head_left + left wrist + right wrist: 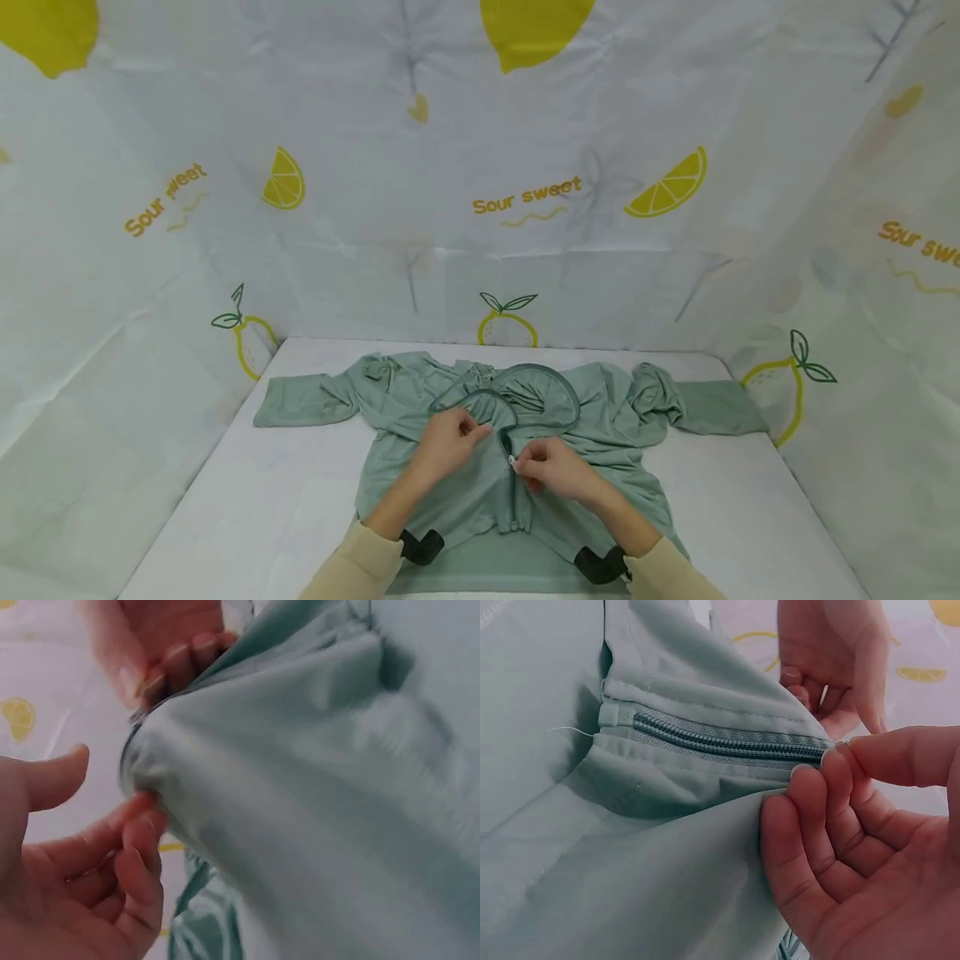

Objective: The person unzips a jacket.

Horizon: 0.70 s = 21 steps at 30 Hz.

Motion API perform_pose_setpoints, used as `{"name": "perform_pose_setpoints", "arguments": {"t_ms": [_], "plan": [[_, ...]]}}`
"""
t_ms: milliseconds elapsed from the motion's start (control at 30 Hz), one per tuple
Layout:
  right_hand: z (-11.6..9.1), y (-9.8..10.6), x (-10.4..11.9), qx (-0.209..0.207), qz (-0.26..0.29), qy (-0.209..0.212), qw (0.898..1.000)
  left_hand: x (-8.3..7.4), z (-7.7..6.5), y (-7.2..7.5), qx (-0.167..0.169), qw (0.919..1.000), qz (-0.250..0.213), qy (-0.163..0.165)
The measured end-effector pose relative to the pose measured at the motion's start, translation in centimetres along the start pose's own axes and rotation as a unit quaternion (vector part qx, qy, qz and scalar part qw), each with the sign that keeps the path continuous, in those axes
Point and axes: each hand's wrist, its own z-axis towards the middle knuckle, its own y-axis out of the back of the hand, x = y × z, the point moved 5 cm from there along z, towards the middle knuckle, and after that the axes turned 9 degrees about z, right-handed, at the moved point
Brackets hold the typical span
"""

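Note:
A pale green zip-up jacket (468, 500) lies spread on the table, its sleeves out to both sides. My right hand (555, 471) pinches the small pull tab (512, 460) of the front zipper between thumb and fingers. Below the pull, the dark zipper teeth (727, 746) run joined down to the hem, while the edges above it curve apart. My left hand (448, 442) is at the jacket's front, left of the zipper. In the left wrist view its fingertips touch the raised cloth, and the thumb stands away from them.
The white table (225, 500) shows on both sides of the jacket. Behind and beside it hangs a white lemon-print sheet (360, 283). One sleeve (300, 400) reaches left, the other (720, 407) right to the table edge. Black wrist straps sit on both forearms.

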Motion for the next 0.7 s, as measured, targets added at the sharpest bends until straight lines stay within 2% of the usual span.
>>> {"name": "perform_pose_setpoints", "arguments": {"t_ms": [67, 167, 233, 300, 400, 467, 500, 567, 700], "plan": [[0.0, 0.0, 0.1, -0.003, 0.015, 0.0, 1.0, -0.3, -0.2, -0.5, 0.04, 0.9989, -0.02, -0.017], [-0.1, -0.1, -0.1, -0.004, 0.034, 0.002, 0.999, -0.4, -0.4, -1.4, 0.085, 0.9933, -0.077, -0.018], [-0.2, -0.3, -0.2, 0.002, 0.042, 0.0, 0.999, -0.3, -0.4, -1.6, 0.074, 0.9908, -0.112, -0.02], [-0.5, -0.5, -0.4, 0.015, 0.047, -0.004, 0.999, -0.1, -0.4, -1.2, 0.046, 0.9905, -0.129, -0.008], [-1.2, -0.9, -0.5, 0.04, 0.055, -0.013, 0.998, 0.3, -0.6, -0.2, 0.005, 0.9912, -0.132, 0.013], [-1.5, -0.9, -0.6, 0.046, 0.065, -0.017, 0.997, 0.6, -0.9, 0.3, -0.009, 0.9925, -0.118, 0.031], [-1.6, -0.8, -0.6, 0.047, 0.069, -0.019, 0.996, 0.6, -1.1, 0.3, 0.002, 0.9933, -0.11, 0.033], [-1.7, -0.7, -0.7, 0.045, 0.08, -0.02, 0.996, 0.4, -1.5, -0.1, 0.046, 0.9934, -0.102, 0.024], [-1.7, -0.5, -0.4, 0.036, 0.093, -0.018, 0.995, -0.5, -2.1, -1.4, 0.125, 0.982, -0.14, -0.02]]}}
